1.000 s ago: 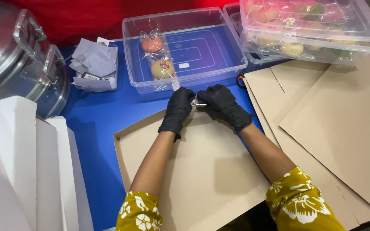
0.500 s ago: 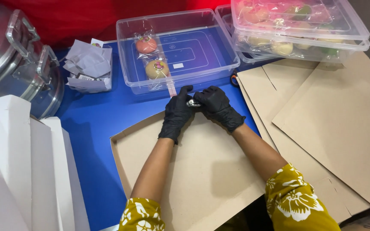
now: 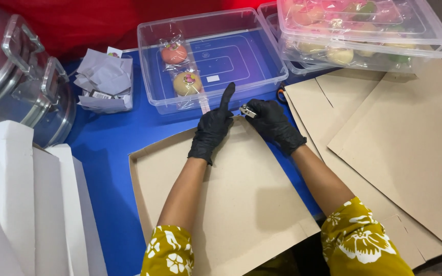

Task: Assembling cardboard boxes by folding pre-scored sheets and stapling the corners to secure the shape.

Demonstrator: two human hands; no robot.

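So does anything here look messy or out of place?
Mostly tidy. The one untidy spot is a heap of crumpled grey paper on the blue table, left of the clear tub. Nothing looks spilled or broken.

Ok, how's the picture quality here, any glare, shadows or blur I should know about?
Head view: sharp overall. Glare on the clear plastic tub and steel pot; soft arm shadows fall on the cardboard tray. The black-gloved left hand and right hand lose surface detail, and the small metal object is too small to identify.

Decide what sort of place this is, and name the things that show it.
Probably a small food-packing table: wrapped sweets in a clear tub, flat cardboard sheets, gloved hands, left and right.
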